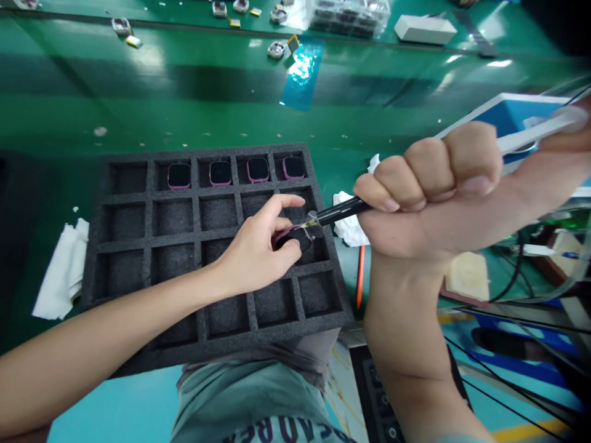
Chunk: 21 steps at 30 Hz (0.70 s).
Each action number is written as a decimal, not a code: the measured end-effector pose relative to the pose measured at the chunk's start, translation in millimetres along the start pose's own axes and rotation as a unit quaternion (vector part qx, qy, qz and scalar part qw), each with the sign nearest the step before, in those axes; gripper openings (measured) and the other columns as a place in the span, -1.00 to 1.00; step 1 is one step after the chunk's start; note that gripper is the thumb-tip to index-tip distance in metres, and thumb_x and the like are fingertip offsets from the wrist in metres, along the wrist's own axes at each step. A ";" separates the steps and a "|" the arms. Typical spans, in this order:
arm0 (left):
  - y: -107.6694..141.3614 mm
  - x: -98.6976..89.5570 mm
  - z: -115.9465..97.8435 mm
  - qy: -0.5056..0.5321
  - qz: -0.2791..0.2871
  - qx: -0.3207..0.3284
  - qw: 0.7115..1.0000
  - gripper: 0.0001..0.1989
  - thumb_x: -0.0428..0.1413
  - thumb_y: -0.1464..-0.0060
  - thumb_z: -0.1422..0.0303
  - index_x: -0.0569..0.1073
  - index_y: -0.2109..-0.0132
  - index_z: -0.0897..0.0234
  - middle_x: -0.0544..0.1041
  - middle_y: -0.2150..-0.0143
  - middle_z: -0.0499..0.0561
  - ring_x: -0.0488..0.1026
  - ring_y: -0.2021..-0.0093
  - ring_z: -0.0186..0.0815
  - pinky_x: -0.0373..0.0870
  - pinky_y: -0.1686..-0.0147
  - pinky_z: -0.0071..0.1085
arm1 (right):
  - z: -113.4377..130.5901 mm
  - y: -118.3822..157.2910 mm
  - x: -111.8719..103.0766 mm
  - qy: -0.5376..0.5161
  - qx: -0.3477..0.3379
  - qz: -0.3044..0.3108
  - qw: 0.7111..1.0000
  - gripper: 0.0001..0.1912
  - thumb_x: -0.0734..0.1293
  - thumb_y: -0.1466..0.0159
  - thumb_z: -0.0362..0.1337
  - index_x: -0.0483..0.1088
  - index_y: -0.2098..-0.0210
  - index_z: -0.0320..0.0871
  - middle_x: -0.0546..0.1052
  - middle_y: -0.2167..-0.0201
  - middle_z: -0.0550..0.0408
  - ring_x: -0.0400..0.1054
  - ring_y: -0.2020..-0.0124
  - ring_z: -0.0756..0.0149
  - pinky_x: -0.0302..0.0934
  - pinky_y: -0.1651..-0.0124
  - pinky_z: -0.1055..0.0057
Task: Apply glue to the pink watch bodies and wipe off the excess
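Observation:
My left hand [261, 249] holds a dark-faced watch body [294, 239] with a purple edge between thumb and fingers, over the right part of a black foam tray [198, 246]. In my right hand [425, 178] is a black tool [341, 211], a tube-like shape with a clear tip, fist wrapped round it. Its tip meets or nearly touches the watch body's upper edge. Several similar watch bodies, one of them a purple-rimmed one [179, 176], lie in the tray's back row.
Crumpled white tissue [349, 221] and an orange stick [361, 277] lie right of the tray. Folded white cloth [62, 267] is at its left. Blue film [302, 74], small parts and a white block [425, 29] sit farther back. Cables hang at the right.

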State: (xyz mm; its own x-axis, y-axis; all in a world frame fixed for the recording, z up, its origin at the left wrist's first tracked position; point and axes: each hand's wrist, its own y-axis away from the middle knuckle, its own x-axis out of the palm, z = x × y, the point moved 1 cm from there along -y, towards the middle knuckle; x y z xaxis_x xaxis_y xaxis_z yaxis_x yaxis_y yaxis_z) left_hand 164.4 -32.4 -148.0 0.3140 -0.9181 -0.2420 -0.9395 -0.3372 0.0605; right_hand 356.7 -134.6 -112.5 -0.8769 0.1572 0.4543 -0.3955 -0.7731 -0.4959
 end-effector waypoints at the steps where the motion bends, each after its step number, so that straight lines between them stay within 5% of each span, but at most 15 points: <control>1: 0.0 0.2 0.5 0.001 0.000 0.001 1.000 -0.49 0.08 -0.14 0.47 0.26 -0.24 0.24 0.57 0.33 -0.05 0.43 0.37 -0.30 0.24 0.35 -0.34 | -0.8 -0.7 -1.4 0.001 0.003 0.002 1.000 -0.10 0.24 -0.09 0.56 -0.10 0.76 -0.11 -0.33 0.73 0.25 -0.26 0.76 0.49 -0.09 0.75 0.45; 7: -0.3 1.1 1.6 0.003 -0.001 0.003 1.000 -0.49 0.08 -0.14 0.47 0.26 -0.24 0.24 0.52 0.38 -0.09 0.37 0.41 -0.32 0.20 0.38 -0.35 | -4.0 2.7 -3.0 -0.007 0.022 -0.058 0.998 -0.10 0.18 -0.11 0.57 -0.12 0.72 -0.12 -0.34 0.69 0.24 -0.28 0.73 0.50 -0.10 0.71 0.47; 14: 0.0 1.0 0.7 0.009 0.001 0.004 1.000 -0.50 0.08 -0.14 0.48 0.26 -0.23 0.24 0.48 0.41 -0.11 0.35 0.42 -0.33 0.16 0.39 -0.34 | -10.2 -0.8 -9.1 -0.084 0.005 -0.027 0.996 -0.09 0.21 -0.05 0.60 -0.11 0.72 -0.12 -0.36 0.67 0.26 -0.31 0.72 0.51 -0.13 0.70 0.46; 21: -0.2 0.6 -0.6 0.016 0.000 0.002 1.000 -0.49 0.10 -0.12 0.50 0.28 -0.22 0.23 0.52 0.40 -0.11 0.38 0.42 -0.33 0.14 0.40 -0.35 | -3.7 0.1 -17.4 -0.053 -0.007 -0.012 0.999 -0.05 -0.01 0.00 0.72 -0.09 0.75 -0.11 -0.33 0.69 0.26 -0.32 0.75 0.49 -0.04 0.72 0.41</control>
State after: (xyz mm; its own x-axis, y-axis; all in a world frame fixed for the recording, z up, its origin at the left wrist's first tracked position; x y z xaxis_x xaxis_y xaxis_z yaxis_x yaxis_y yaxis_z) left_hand 164.8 -33.0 -147.5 0.3187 -0.9242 -0.2105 -0.9397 -0.3371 0.0571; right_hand 370.9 -135.1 -123.1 -0.8336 0.1092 0.5415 -0.4204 -0.7613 -0.4936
